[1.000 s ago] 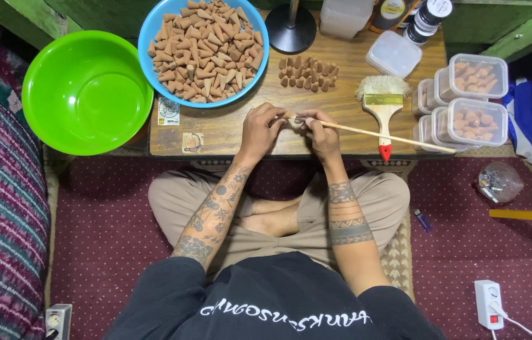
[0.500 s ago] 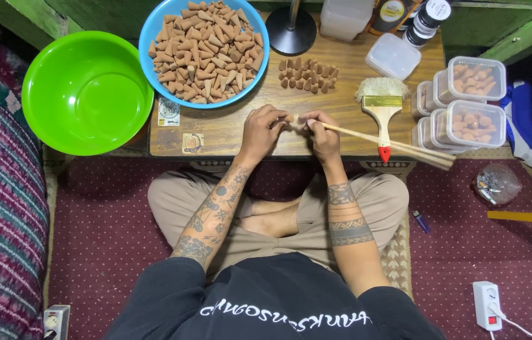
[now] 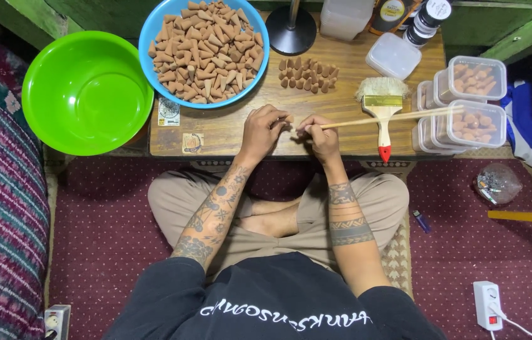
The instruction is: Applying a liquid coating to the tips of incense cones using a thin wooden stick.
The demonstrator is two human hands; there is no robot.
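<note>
My left hand (image 3: 263, 131) pinches a small brown cone (image 3: 288, 118) over the front of the low wooden table (image 3: 228, 126). Close beside it, my right hand (image 3: 321, 135) grips a thin wooden stick (image 3: 392, 117) whose long end points right, over the brush and the stacked containers. The stick's near tip sits just apart from the cone. A blue bowl (image 3: 151, 28) heaped with brown cones stands at the back of the table. A small group of upright cones (image 3: 307, 73) stands behind my hands.
An empty green bowl (image 3: 86, 91) sits left of the table. A paintbrush (image 3: 382, 107) lies right of my hands, beside stacked clear containers (image 3: 473, 119) of cones. A black round stand base (image 3: 290, 28), jars and an empty tub (image 3: 393, 55) line the back. Lighter (image 3: 422, 220) and power strip (image 3: 488, 304) lie on the carpet.
The stick's far end has swung upward from pointing down-right to lying over the containers. The stick tip has pulled slightly away from the cone. My left hand barely moved.
</note>
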